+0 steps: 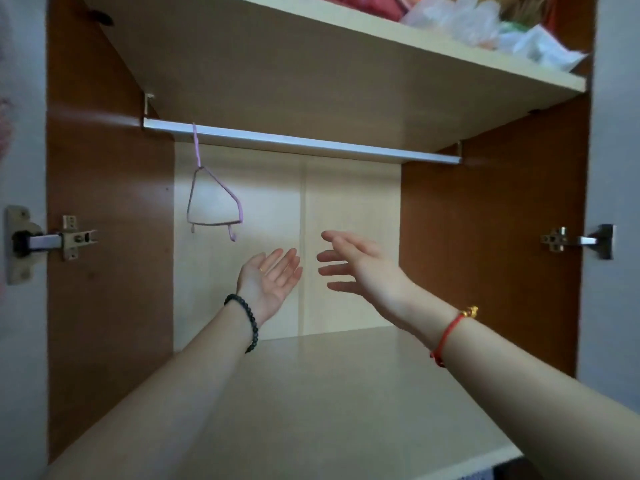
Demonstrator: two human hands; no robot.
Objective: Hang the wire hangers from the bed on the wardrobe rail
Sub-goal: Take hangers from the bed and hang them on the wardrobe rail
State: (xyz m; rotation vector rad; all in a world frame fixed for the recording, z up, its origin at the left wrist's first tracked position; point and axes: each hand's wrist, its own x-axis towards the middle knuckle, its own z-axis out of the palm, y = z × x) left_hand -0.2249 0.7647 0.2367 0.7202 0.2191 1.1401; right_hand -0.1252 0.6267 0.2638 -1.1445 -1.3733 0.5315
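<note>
A single pink wire hanger point(238, 204) hangs by its hook near the left end of the silver wardrobe rail point(311, 142). My left hand point(268, 282), with a black bead bracelet at the wrist, is raised palm up below and to the right of the hanger, fingers straight, holding nothing. My right hand point(360, 268), with a red cord bracelet, is held out beside it with fingers spread and empty. Both hands are inside the wardrobe, below the rail and apart from it. The bed is out of view.
The wardrobe has brown side walls point(110, 202), a pale back panel and a pale bottom shelf point(311, 393). An upper shelf point(415, 46) holds plastic bags and packages. Door hinges point(69, 242) sit at both sides, with open doors at the edges.
</note>
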